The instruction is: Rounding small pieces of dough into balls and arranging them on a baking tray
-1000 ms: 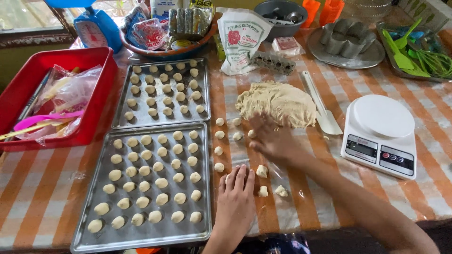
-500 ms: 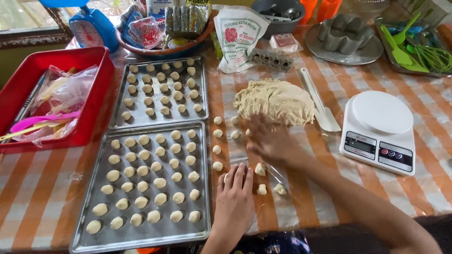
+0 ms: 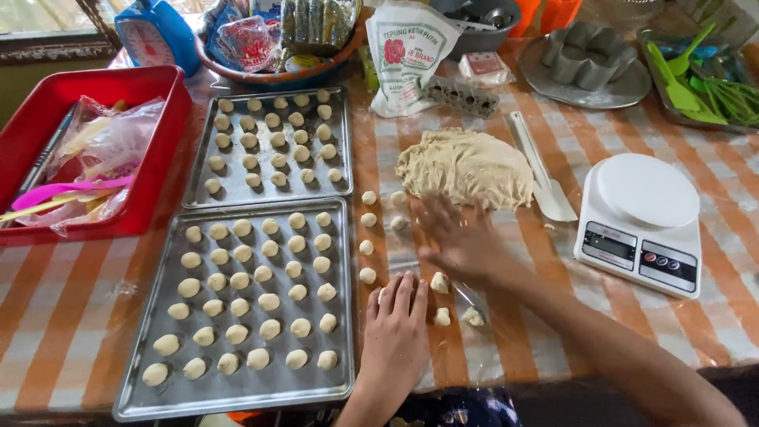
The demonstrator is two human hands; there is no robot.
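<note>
Pressing flat, both hands (image 3: pixel 395 324) cover small round dough balls (image 3: pixel 440 282).

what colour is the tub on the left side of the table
Red: the plastic tub beside the baking trays, seen in the head view.

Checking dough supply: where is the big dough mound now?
In the head view, the dough mound lies on the table right of the upper baking tray, beside the white spatula, just beyond the right hand.
</note>
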